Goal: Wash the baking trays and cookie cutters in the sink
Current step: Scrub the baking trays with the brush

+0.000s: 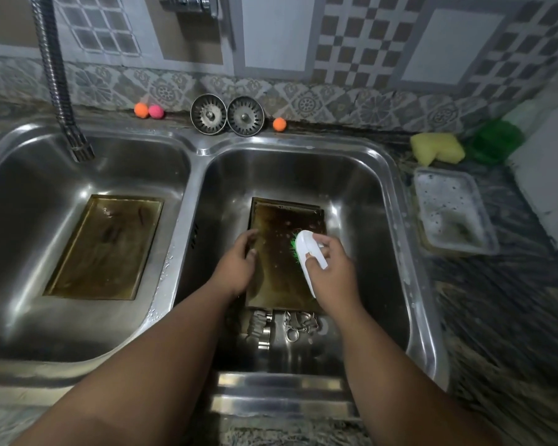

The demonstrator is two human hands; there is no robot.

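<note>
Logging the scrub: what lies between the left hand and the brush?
Head view: only stained surface of the baking tray separates left hand and brush.

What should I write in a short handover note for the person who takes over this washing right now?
Left hand: holds the left rim of the right-basin tray to steady it.
Right hand: grips the brush, green bristles down on that tray.
Left-basin tray: lies flat, untouched.
Cookie cutters: in the right basin, at the tray's near end.
Done: nothing looks finished; both trays look brown and stained.
Left: finish scrubbing this tray, then the other tray and the cutters, and probably rinse everything.
</note>
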